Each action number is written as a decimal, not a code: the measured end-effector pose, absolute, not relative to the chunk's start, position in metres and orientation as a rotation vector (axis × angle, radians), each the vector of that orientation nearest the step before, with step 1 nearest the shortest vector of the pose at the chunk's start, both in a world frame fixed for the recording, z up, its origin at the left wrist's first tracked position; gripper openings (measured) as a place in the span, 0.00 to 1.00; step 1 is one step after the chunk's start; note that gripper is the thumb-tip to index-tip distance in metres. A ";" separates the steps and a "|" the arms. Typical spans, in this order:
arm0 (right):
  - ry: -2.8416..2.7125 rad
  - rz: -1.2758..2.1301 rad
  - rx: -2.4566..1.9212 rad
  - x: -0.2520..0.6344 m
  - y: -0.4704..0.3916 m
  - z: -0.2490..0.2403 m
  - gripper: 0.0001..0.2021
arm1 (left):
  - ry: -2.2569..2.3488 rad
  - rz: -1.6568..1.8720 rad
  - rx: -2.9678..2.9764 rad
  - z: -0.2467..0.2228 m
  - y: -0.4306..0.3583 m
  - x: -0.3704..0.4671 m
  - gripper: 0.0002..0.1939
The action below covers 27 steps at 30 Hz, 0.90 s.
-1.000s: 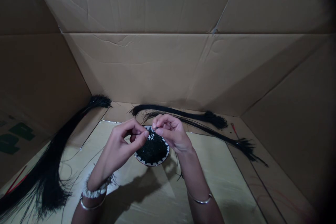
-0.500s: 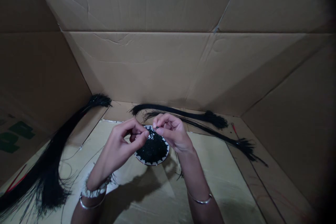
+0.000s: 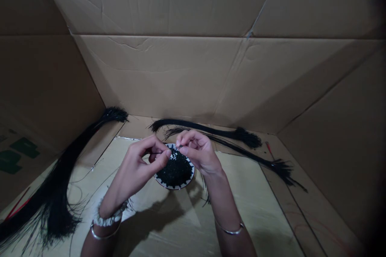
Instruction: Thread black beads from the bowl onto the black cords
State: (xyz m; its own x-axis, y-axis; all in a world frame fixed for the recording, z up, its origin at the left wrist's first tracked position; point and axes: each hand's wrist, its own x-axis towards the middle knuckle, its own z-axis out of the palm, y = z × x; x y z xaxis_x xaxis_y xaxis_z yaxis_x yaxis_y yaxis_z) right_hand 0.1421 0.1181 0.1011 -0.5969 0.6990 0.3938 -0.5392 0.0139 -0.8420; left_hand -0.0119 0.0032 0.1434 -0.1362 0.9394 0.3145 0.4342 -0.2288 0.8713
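Observation:
A round white-rimmed bowl (image 3: 176, 172) full of small black pieces, with some white bits near its far side, stands below my hands. My left hand (image 3: 147, 160) pinches a thin black strand at the bowl's left edge, thumb and forefinger pressed together. Over the bowl's far right side, my right hand (image 3: 199, 150) has its fingertips closed on something small and dark that I cannot make out. The two sets of fingertips are a short way apart. A scrunchie and a silver bangle circle the left wrist, another bangle the right.
A large black strand bundle (image 3: 63, 176) lies along the left. Two thinner bundles, one farther back (image 3: 205, 126) and one nearer (image 3: 250, 154), lie behind the bowl to the right. Cardboard walls (image 3: 169, 72) enclose the yellowish work surface (image 3: 241, 196).

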 end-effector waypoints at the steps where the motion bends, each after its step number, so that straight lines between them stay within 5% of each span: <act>1: -1.384 1.732 -0.176 0.142 0.118 0.101 0.08 | 1.539 1.351 1.646 0.143 0.003 -0.012 0.10; 27: -1.401 1.702 -0.205 0.143 0.118 0.101 0.09 | 1.520 1.358 1.648 0.143 0.004 -0.012 0.10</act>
